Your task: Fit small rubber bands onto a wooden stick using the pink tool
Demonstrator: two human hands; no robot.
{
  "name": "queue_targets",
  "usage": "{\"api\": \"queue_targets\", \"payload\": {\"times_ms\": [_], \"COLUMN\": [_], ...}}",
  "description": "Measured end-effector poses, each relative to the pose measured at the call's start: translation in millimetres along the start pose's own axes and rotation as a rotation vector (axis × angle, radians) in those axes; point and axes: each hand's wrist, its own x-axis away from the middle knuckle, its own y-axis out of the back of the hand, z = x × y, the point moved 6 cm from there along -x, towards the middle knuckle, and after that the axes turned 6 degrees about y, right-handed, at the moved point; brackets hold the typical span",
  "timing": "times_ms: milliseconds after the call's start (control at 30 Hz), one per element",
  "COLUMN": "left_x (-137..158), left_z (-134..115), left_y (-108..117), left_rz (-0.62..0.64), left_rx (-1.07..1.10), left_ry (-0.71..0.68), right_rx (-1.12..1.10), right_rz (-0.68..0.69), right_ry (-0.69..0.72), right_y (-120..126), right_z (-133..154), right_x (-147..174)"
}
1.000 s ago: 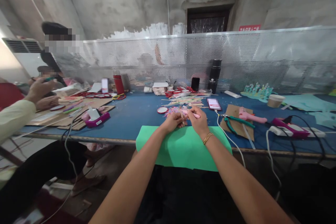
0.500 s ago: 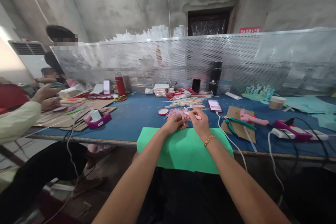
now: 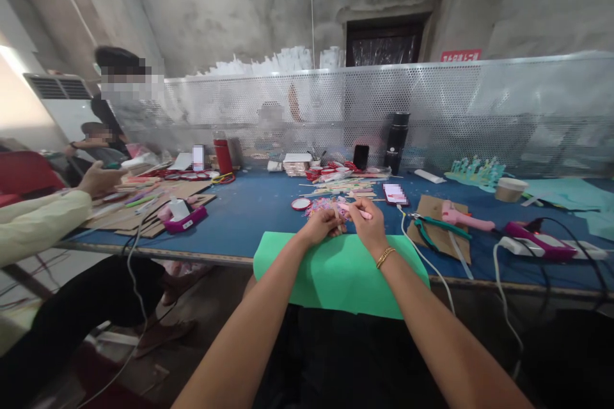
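My right hand is closed round a pink pen-shaped tool, whose front end points toward the fingers of my left hand. That left hand is closed in a pinch on a small pale strip, mostly covered by the fingers. Both hands are close together over the front of the table. Just behind them lies a heap of small coloured scraps, partly hidden. Under my wrists a green sheet hangs over the table's edge.
Thin strips lie behind the scraps, near a round red-rimmed lid. A phone, teal-handled pliers, a pink glue gun and a purple power strip are on the right. A co-worker's sleeve is at left.
The whole view has shifted slightly, so things appear a little further right. My hands keep the same hold on the pink tool and the strip.
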Motion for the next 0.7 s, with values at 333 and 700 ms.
{"api": "queue_targets", "payload": {"times_ms": [333,700], "left_x": [-1.4,0.3], "left_z": [2.2,-1.6], "left_y": [-2.1,-3.7], "left_rz": [0.009,0.008], "left_rx": [0.044,0.040], "left_ry": [0.002,-0.003], "right_rx": [-0.013,-0.008], "right_rz": [-0.011,-0.001], "right_ry": [-0.032,0.001], "right_y": [1.8,1.7], "right_z": [-3.9,1.8], "right_x": [0.8,-0.2]}}
